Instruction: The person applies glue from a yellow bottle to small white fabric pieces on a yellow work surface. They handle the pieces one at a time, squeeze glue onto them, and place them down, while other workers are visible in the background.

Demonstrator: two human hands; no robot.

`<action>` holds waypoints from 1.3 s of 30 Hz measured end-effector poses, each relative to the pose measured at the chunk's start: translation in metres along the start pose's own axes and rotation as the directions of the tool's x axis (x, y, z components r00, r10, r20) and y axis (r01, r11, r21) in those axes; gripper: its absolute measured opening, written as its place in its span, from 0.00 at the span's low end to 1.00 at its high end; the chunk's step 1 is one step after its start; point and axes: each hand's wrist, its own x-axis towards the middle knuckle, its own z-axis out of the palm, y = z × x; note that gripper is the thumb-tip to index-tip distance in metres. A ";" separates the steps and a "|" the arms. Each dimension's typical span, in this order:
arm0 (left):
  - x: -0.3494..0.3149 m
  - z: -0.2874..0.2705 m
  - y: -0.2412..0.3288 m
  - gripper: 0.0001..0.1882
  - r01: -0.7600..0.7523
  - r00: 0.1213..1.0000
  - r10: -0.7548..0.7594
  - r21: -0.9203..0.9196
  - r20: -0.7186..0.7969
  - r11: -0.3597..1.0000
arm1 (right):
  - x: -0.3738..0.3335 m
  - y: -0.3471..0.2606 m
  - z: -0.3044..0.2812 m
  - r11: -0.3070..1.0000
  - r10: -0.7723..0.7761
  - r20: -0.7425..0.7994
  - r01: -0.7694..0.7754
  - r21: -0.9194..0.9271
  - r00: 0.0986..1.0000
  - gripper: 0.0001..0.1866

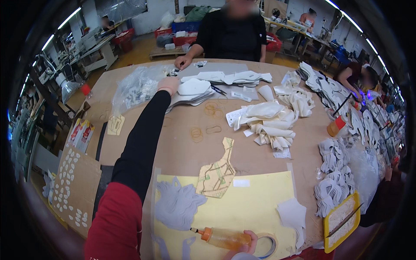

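One rectangular yellow sheet, smooth and paper-like (255, 208), lies on the brown board-topped counter (173, 149); over its near edge one right hand (250, 243) is clamped round the base end of one translucent plastic bottle with an orange cap and a dark nozzle tip (225, 238), which lies nearly level; one ring-shaped roll of pale tape (274, 245) is just beside that hand, at the sheet's near edge; one left hand (168, 84) reaches well beyond the sheet's far edge, between one crinkled clear plastic bag (141, 82) and one layered stack of stiff off-white curved pieces (195, 88), and I cannot tell whether its fingers are apart or together; one flat tan template with a narrow neck and green markings (219, 173) straddles the sheet's far edge; one small white rectangular label (241, 183) lies on the sheet near it; one fanned pile of thin grey jagged-edged pieces (177, 206), too overlapped to count, covers the sheet's left part; beyond the sheet are two tangled clusters of tan rubber bands (197, 134) and one heap of glossy, curled cream pieces (275, 119); right of the sheet stands one shallow yellow plastic tray (328, 236) with one dark stick (345, 220) across it.
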 end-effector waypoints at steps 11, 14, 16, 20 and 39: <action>0.020 0.001 -0.030 0.16 0.181 0.983 -0.174 0.168 -0.053 0.969 | 0.003 0.066 -0.067 0.992 0.029 0.186 -0.005 -0.123 0.982 0.42; 0.014 0.004 -0.034 0.15 0.090 0.996 -0.086 0.123 -0.038 0.988 | 0.005 0.056 -0.066 0.989 0.003 0.201 0.026 -0.146 0.980 0.41; 0.005 -0.002 -0.036 0.14 -0.051 0.994 0.053 0.021 -0.099 0.998 | 0.004 0.046 -0.058 0.998 0.005 0.203 0.006 -0.054 0.979 0.39; -0.037 -0.031 -0.013 0.13 -0.348 0.937 0.316 -0.345 -0.147 0.872 | 0.001 -0.013 0.009 0.994 -0.105 0.137 0.105 0.007 0.985 0.34; -0.448 -0.172 0.013 0.09 0.219 0.945 0.236 -0.974 0.227 0.060 | -0.006 -0.064 0.035 0.907 -0.102 -0.045 0.112 0.407 0.994 0.28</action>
